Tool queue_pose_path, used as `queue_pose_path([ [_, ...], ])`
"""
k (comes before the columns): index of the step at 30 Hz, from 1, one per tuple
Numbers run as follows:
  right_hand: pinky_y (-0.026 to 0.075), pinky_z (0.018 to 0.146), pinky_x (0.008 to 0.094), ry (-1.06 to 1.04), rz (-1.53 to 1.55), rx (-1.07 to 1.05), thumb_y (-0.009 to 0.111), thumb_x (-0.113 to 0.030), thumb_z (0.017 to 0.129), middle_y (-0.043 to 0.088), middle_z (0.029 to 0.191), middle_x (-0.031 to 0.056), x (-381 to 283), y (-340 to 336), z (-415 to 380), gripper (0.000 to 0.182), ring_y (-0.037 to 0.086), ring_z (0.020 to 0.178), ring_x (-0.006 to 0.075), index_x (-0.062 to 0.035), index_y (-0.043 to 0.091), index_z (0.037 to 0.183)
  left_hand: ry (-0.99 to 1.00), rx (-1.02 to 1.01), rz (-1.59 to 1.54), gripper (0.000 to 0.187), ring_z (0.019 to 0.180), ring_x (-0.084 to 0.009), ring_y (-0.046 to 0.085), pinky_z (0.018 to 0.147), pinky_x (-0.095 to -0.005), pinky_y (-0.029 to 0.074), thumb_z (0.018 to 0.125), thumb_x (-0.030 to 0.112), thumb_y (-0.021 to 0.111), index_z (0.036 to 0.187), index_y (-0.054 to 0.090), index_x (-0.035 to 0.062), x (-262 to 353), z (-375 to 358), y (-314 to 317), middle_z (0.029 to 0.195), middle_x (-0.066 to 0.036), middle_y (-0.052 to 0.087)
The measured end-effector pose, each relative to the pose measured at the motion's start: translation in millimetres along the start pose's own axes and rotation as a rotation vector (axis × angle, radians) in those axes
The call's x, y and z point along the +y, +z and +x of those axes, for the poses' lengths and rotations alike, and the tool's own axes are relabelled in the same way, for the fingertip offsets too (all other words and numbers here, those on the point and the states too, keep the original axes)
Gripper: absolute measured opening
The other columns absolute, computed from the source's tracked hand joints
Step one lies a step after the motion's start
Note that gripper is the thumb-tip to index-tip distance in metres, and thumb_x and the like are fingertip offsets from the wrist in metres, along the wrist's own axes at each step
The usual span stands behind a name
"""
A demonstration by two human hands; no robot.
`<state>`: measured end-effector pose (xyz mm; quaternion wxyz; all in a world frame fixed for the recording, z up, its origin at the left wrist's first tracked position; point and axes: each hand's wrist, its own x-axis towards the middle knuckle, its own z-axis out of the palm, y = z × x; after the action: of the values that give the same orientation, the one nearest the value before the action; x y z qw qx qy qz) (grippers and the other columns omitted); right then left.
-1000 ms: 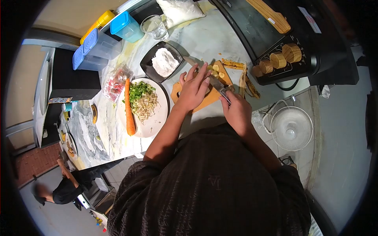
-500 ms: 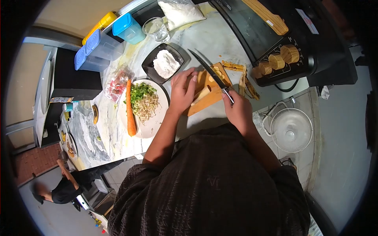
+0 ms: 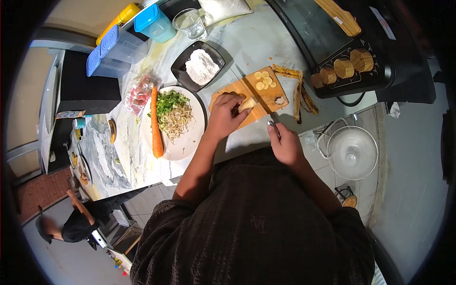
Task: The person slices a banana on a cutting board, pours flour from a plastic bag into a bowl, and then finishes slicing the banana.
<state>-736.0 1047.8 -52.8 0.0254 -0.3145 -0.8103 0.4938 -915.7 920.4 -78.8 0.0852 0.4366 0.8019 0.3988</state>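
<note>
My left hand (image 3: 226,115) presses a peeled banana (image 3: 247,105) onto the wooden cutting board (image 3: 280,88), its fingers curled around the fruit. In my right hand (image 3: 287,146) is a knife (image 3: 272,124), gripped by the handle. Its blade lies across the board beside the banana's cut end. Several round banana slices (image 3: 264,80) sit at the board's far side, and a small end piece (image 3: 279,100) rests near its right corner. Brown-spotted banana peels (image 3: 299,97) lie on the counter to the right of the board.
Left of the board, a white plate (image 3: 186,151) holds a carrot (image 3: 155,126), chopped greens and bean sprouts. Behind stand a black bowl of white powder (image 3: 202,66), a glass (image 3: 191,26) and plastic containers (image 3: 154,23). An oven (image 3: 346,66) is at right; another person (image 3: 78,223) stands far left.
The knife blade has come down from above the slices to beside the banana. My left hand has closed over the banana. The slices are now uncovered.
</note>
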Motion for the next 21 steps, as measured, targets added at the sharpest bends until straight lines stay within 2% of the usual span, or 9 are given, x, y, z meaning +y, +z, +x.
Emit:
queue_pose_path([
  [8,0.043,0.056,0.0403,-0.1,-0.041,0.094,0.054,-0.024,0.098,0.056,0.065,0.0193,2.1,7.5,-2.8,0.029,0.058,0.059,0.0336,0.0019,0.056,0.085,-0.005,0.025,0.039,0.027,0.091,-0.0281,0.058,0.083,-0.0364,0.045,0.078,0.016,0.076,0.101,0.07,0.0031,-1.6,-4.3,4.7,0.091,-0.011,0.065],
  [11,0.044,0.057,0.0415,-0.017,-0.002,0.044,0.053,-0.023,0.099,0.057,0.066,0.0204,-3.6,6.5,-3.7,0.028,0.058,0.061,0.0375,0.0018,0.056,0.085,-0.008,0.022,0.036,0.026,0.09,-0.0271,0.058,0.082,-0.0359,0.045,0.079,0.017,0.076,0.1,0.07,0.003,-1.3,-3.8,3.9,0.09,-0.011,0.065],
  [16,0.044,0.057,0.0421,-0.032,-0.016,0.049,0.053,-0.024,0.098,0.057,0.066,0.021,-4.4,9.9,-4.3,0.029,0.057,0.062,0.0395,0.0016,0.055,0.085,-0.014,0.016,0.031,0.025,0.089,-0.0261,0.058,0.081,-0.0355,0.045,0.08,0.017,0.076,0.1,0.07,0.0032,-3.3,-4.5,5.3,0.088,-0.01,0.064],
  [18,0.044,0.057,0.0421,-0.037,-0.045,0.057,0.053,-0.025,0.098,0.057,0.066,0.0211,-5.0,11.1,-4.8,0.03,0.057,0.062,0.0394,0.0015,0.055,0.085,-0.054,-0.003,0.029,0.025,0.094,-0.0301,0.058,0.085,-0.0393,0.046,0.079,0.021,0.074,0.097,0.07,0.0047,-3.7,-4.6,5.4,0.092,-0.01,0.066],
  [21,0.044,0.057,0.0425,-0.036,-0.031,0.058,0.053,-0.026,0.098,0.057,0.067,0.0214,-5.7,12.7,-5.2,0.031,0.058,0.063,0.0398,0.0016,0.054,0.085,-0.035,0.011,0.032,0.025,0.093,-0.0303,0.058,0.084,-0.0394,0.046,0.079,0.021,0.074,0.097,0.07,0.0047,-4.8,-4.5,6.3,0.091,-0.01,0.066],
])
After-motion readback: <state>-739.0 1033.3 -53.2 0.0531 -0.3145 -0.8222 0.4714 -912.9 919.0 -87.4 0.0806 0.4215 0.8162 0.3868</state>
